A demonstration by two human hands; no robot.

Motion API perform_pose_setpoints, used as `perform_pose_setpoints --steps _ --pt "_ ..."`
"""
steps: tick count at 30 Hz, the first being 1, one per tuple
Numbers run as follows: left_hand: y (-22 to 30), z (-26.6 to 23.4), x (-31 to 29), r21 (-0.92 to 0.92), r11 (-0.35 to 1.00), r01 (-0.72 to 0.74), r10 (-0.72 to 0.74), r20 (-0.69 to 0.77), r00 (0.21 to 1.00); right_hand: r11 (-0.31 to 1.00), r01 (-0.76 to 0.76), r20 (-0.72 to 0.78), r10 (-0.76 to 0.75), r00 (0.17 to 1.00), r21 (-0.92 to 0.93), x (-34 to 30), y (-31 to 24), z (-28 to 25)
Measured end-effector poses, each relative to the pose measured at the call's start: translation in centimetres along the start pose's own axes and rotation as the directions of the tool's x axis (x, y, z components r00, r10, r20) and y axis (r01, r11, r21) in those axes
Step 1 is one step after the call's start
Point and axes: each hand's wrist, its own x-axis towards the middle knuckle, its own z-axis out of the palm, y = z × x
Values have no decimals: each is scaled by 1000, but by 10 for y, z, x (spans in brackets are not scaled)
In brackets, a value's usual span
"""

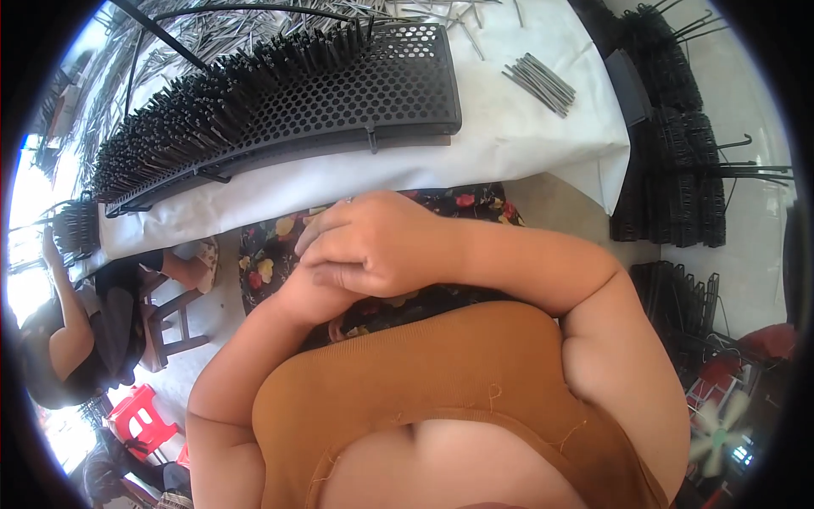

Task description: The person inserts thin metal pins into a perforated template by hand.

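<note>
A small bright panel (743,455) beside a pale-bladed fan (717,433) at the lower right carries marks too small to make out. A white cloth (547,140) covers the table, creased and hanging over its near edge. On it, at the edge facing the person, lies a curved black perforated rack (365,103), its left and far part crowded with upright black rods (178,119) and its right end bare mesh. Loose grey rods (212,42) are strewn behind it, and a small bundle of grey rods (540,85) lies to its right. The hands are together over the floral fabric (271,254) on the lap, near the rack but apart from it: the right hand (369,246) rests across the left hand (315,295), which is mostly covered, so I cannot tell how its fingers stand. Stacked black racks (670,161) line the pale floor at the right; at the left, another person (110,314) sits by a wooden stool (174,327), with a red plastic seat (142,420) nearby.
</note>
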Motion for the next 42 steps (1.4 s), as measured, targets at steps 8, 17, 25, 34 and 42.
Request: perform_pose_setpoints --steps 8,17,25,34,42 --pt "3 -5 8 -108 880 462 -463 18 886 988 -141 -185 129 974 -55 9 15 -2" --pt "-9 -47 33 -765 595 247 -652 -279 705 862 -334 -556 502 663 381 11 12 -43" --pt "10 -42 21 -639 711 294 -574 -286 768 818 -520 -313 575 756 245 44 13 -29" --pt "15 -68 11 -663 690 291 -605 -308 734 906 -254 -593 414 690 338 81 33 -68" --pt "7 -72 11 -713 632 303 -636 -254 729 951 -111 -633 -102 767 -288 76 61 -71"
